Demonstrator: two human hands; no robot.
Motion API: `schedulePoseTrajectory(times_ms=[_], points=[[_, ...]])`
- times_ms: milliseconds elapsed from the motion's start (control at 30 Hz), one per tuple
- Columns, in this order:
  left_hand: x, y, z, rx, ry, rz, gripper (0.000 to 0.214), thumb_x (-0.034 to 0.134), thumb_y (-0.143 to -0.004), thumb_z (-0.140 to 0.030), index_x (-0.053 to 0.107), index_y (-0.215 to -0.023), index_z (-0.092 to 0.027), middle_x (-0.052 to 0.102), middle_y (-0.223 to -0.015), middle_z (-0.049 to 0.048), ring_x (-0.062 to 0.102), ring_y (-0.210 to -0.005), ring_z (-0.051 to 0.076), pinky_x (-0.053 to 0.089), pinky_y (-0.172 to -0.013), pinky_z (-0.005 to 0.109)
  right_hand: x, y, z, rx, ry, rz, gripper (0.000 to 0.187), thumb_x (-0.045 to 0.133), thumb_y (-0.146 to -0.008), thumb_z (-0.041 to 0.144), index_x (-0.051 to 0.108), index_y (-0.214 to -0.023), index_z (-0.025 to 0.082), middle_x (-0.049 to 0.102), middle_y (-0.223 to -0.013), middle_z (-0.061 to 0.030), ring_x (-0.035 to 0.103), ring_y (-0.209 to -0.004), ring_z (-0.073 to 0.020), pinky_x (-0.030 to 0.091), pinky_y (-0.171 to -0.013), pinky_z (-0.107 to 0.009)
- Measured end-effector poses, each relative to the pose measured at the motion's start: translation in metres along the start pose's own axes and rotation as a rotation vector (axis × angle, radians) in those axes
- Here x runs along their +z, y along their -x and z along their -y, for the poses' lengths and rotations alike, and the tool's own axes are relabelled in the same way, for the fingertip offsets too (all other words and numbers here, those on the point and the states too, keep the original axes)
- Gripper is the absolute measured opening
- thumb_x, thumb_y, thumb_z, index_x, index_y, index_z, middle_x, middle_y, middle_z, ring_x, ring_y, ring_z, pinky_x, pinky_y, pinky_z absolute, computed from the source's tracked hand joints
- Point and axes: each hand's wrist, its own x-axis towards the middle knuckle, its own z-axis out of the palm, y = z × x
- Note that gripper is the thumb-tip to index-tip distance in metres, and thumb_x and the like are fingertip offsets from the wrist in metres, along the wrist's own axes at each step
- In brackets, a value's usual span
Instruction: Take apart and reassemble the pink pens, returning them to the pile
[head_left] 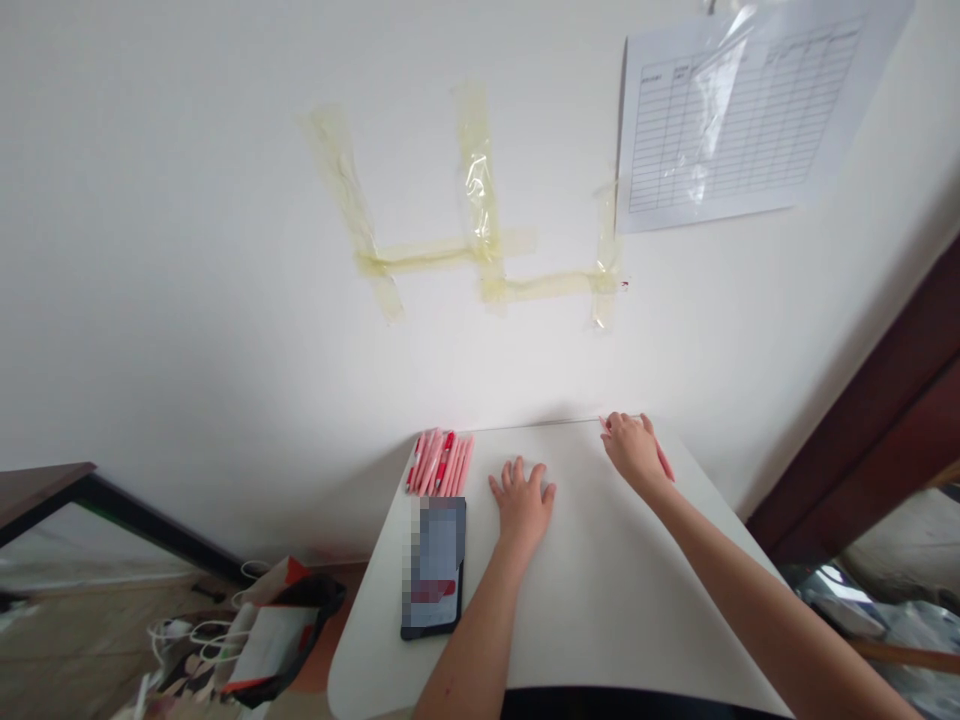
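Right hand (pixel 630 447): curled over pink pen (pixel 665 462) near far right corner of white table (pixel 600 580); could not tell whether gripped. Left hand (pixel 523 500): rested spread open, empty. Judged best to pinch mid-barrel, clear of wall (pixel 551 365).

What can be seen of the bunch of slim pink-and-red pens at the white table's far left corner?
The slim pink-and-red pens lie side by side on the white table, pointing roughly toward the wall. Most are pale pink; a few show bright red parts. They look like smooth plastic. Their near ends lie just beyond the dark-edged phone; whether they touch it is unclear. The bare left hand is to their right, not touching them.
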Motion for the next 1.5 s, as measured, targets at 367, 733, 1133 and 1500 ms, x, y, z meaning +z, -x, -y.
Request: schedulePoseTrajectory(times_ms=[367,733,1133,1500], points=[[0.000,0.000,0.000,0.005,-0.019,0.000,0.043,0.049,-0.096,-0.046,0.058,-0.136,-0.034,0.044,-0.156,0.0098,0.035,-0.146,0.034,0.024,-0.119,0.070,0.022,0.008,-0.003,-0.119,0.103,-0.016,0.026,0.042,-0.096,0.015,0.067,-0.103,0.017,0.068,-0.098,-0.0151,0.057,-0.104,-0.0298,0.027,-0.113,-0.047],[0.002,0.000,0.001,0.007,-0.006,-0.002,0.042,0.049,-0.095,-0.045,0.058,-0.136,-0.034,0.044,-0.157,0.0104,0.034,-0.147,0.035,0.023,-0.120,0.070,0.020,0.015,-0.018,-0.088,0.216,-0.061,0.026,0.040,-0.099,0.015,0.065,-0.105,0.009,0.060,-0.102,-0.0172,0.053,-0.096,-0.0279,0.037,-0.096,-0.041],[0.001,0.001,0.001,0.007,-0.007,-0.001,0.043,0.048,-0.096,-0.046,0.058,-0.136,-0.034,0.044,-0.156,0.0105,0.034,-0.147,0.035,0.022,-0.120,0.069,0.010,0.019,-0.015,-0.081,0.195,-0.050,0.027,0.041,-0.098,0.022,0.065,-0.109,0.012,0.061,-0.106,-0.0170,0.053,-0.102,-0.0292,0.035,-0.097,-0.042],[-0.003,0.001,0.000,0.004,-0.019,0.018,0.043,0.047,-0.096,-0.046,0.056,-0.137,-0.035,0.043,-0.157,0.0090,0.033,-0.147,0.033,0.023,-0.120,0.068,-0.001,0.027,0.005,-0.175,-0.034,-0.049,0.034,0.040,-0.099,0.026,0.064,-0.122,0.017,0.060,-0.128,-0.0177,0.050,-0.116,-0.0338,0.039,-0.103,-0.050]])
